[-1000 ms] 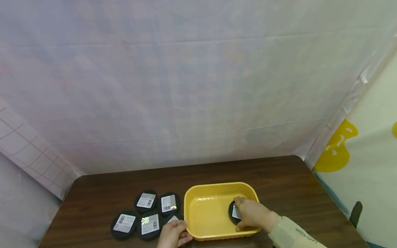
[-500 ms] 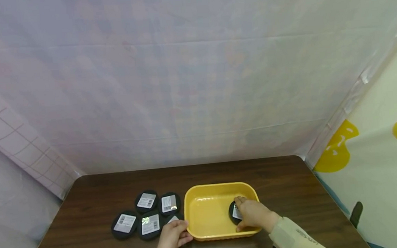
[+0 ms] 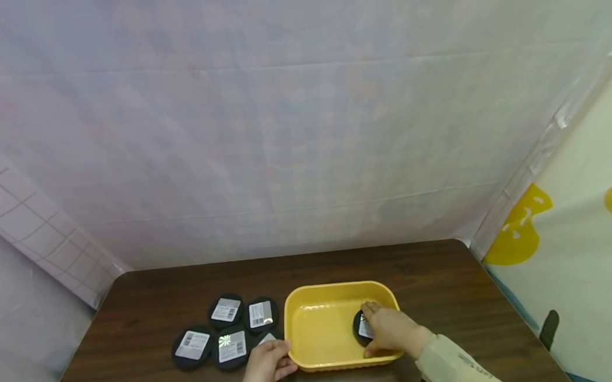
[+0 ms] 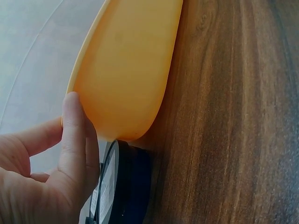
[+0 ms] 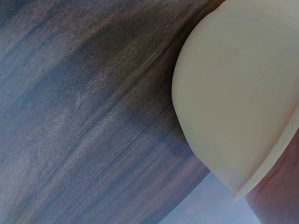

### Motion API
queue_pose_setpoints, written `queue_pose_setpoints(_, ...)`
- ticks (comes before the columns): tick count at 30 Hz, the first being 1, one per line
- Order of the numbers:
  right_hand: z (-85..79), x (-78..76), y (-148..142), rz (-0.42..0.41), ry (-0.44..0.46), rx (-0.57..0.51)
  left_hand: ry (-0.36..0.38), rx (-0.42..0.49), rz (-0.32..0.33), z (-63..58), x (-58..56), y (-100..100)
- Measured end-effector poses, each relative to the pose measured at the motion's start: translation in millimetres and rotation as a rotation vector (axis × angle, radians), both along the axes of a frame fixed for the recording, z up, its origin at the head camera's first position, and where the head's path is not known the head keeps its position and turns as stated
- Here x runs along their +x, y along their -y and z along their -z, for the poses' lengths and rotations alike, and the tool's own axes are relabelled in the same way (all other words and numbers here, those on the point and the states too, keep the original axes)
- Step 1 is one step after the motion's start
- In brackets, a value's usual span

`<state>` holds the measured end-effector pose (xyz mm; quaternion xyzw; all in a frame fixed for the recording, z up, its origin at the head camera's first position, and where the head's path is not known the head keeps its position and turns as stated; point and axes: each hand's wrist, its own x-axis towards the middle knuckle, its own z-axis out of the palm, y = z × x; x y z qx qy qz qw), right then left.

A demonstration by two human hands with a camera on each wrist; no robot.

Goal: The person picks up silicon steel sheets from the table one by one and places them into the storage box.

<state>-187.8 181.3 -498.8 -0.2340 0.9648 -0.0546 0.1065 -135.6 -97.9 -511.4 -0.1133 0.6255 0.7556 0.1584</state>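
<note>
A yellow rectangular tray point(image 3: 322, 333) stands on the table. My left hand point(image 3: 264, 367) pinches its near left corner; in the left wrist view, thumb and fingertips meet the tray's rim point(image 4: 74, 77). Inside the tray, toward its right end, lies a black round tin point(image 3: 362, 328) with a white barcode label. My right hand point(image 3: 390, 330) reaches over the rim and grips that tin from above, covering its right part. In the right wrist view the outer tray wall point(image 5: 238, 88) hides most of the hand, and the tin is out of sight.
Several more black round tins point(image 3: 231, 348) with white labels lie left of the tray, one partly behind the left hand. The dark wooden table point(image 3: 160, 293) ends against a pale curtain point(image 3: 283, 157) at the back. A dark upright object point(image 3: 548, 329) stands beyond the right edge.
</note>
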Motion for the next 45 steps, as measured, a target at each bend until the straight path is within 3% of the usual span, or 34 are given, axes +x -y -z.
queue_pose_setpoints(12, 1.1, 3.1, -1.5, -0.005, -0.027, 0.028, -0.008, 0.009, -0.002, 3.7, -0.8, 0.7)
queue_pose_setpoints(22, -10.3, 4.2, -5.0, -0.009, -0.028, -0.019, -0.004, 0.010, -0.006, 2.7, -1.0, 1.5)
queue_pose_setpoints(33, -17.1, 5.6, -11.1, -0.035, -0.095, -0.018, -0.009, 0.011, -0.006, 1.9, 1.5, 1.8)
queue_pose_setpoints(45, -33.0, 11.5, -22.7, 0.022, -0.088, -0.071, -0.011, 0.022, -0.003, 1.5, 0.1, 2.3)
